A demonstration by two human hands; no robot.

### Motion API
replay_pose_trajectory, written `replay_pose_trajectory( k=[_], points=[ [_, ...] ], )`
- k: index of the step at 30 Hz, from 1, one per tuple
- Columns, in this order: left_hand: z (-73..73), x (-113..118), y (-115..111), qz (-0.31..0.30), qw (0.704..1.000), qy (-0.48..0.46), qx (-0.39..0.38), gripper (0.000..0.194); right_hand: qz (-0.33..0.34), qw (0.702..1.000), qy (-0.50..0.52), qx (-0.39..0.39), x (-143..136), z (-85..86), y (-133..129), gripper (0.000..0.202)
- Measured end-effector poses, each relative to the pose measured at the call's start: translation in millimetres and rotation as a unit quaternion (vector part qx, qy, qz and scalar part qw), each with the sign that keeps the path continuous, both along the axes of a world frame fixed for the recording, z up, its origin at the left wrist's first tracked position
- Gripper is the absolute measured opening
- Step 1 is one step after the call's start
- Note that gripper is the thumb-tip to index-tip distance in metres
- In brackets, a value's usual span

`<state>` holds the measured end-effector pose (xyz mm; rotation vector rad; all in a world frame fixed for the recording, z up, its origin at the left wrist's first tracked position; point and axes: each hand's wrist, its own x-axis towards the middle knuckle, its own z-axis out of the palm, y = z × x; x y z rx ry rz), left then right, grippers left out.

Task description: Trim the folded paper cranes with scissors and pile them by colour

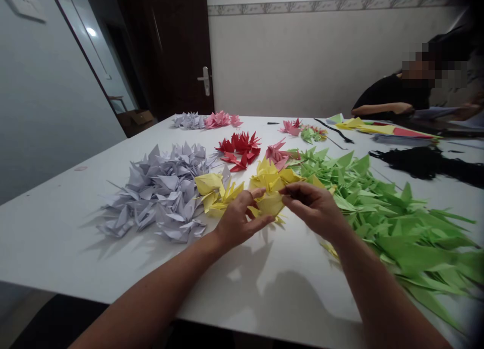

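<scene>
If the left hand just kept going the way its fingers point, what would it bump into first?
The left hand points up and right, already touching the yellow folded paper piece held with the right hand. Beyond that probably lies the yellow paper pile, though depth is unclear.

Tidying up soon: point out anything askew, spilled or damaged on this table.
Nothing stands out. The lavender pile, red pile and green pile lie sorted by colour. Both hands, left hand and right hand, hold a yellow folded piece.
</scene>
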<state>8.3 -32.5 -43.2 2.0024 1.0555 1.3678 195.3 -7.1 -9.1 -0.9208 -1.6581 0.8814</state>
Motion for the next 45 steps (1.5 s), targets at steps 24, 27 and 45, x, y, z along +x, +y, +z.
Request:
replay_pose_trajectory(
  k=[24,27,45],
  points=[
    [3.7,-6.8,7.3,0.053,0.993,-0.078,0.075,0.015,0.079,0.994,0.028,-0.069,-15.7,-0.7,-9.8,0.032],
    [6.6,-8.3,5.5,0.073,0.991,-0.034,0.105,0.017,0.07,0.996,-0.013,-0.049,-15.2,-4.8,-6.3,0.036],
    [14.6,-8.7,5.1,0.09,0.976,0.024,0.198,0.015,-0.016,0.953,-0.263,0.153,-20.2,-5.8,-9.7,0.016]
  ],
)
